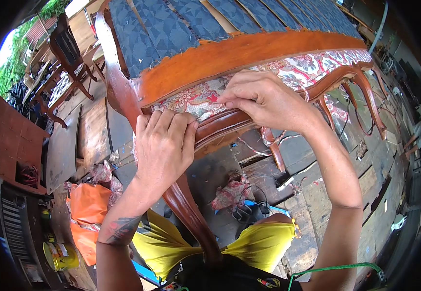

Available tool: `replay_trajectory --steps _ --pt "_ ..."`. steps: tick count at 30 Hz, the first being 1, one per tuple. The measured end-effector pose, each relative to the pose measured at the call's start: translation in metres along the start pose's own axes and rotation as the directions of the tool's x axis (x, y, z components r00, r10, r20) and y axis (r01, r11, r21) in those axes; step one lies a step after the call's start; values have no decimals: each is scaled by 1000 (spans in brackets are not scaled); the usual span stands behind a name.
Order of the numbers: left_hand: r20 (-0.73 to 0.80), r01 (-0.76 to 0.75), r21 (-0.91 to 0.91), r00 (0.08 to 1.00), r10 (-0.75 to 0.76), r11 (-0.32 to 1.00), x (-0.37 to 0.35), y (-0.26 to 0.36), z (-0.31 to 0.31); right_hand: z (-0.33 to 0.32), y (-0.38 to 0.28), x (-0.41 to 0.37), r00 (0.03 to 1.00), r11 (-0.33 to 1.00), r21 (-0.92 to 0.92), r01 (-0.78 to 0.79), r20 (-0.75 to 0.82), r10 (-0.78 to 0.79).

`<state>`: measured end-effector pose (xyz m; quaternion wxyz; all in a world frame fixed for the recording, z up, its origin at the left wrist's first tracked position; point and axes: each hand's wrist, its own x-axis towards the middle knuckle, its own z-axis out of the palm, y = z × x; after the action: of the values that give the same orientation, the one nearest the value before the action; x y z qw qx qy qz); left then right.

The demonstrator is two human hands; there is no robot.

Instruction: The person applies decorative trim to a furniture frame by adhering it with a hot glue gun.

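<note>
An open-sided workshop with a floor of dark, worn wooden planks [317,194], littered with offcuts; greenery shows in daylight at the far upper left. Across the upper half of the view lies the biggest thing here, an upholstered seat frame [118,82] tipped toward the camera. Its broad face is covered in blue patterned cloth [162,24], edged below by an orange band [249,51]. Under that band runs a strip of floral fabric [186,97] in red, white and grey, and beneath it a carved, reddish wooden rail [225,127] that curves away to the right. One curved leg [191,213] of the frame comes down between the person's knees, which are in yellow shorts [264,242].

Both hands are at the line where fabric meets rail. The right hand [264,99] is bunched, fingertips pressed together on the lower edge of the floral fabric — a tight pinch. The left hand [164,145] lies just beside it, back up, fingers curled over the top of the rail and touching the fabric; its thumb is hidden, so I cannot tell whether it clamps or only presses.

Further off, a dark wooden chair [69,53] stands at the upper left. On the floor lie an orange sack [89,203], a crumpled fabric scrap [230,194] beside a black cable [251,199], and a yellow tin [61,256] at the lower left.
</note>
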<state>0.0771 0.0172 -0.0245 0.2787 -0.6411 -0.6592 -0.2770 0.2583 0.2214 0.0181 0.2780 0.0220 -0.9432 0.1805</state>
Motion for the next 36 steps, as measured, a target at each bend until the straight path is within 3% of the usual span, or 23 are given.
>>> replay_trajectory --steps 18,36 --pt "-1 17 -14 1000 -17 1000 0 -2 2 14 21 -11 978 990 -7 140 -158 -139" --pt "69 107 -125 993 -99 986 1 -5 -2 19 21 -21 976 980 -129 151 -137 -168"
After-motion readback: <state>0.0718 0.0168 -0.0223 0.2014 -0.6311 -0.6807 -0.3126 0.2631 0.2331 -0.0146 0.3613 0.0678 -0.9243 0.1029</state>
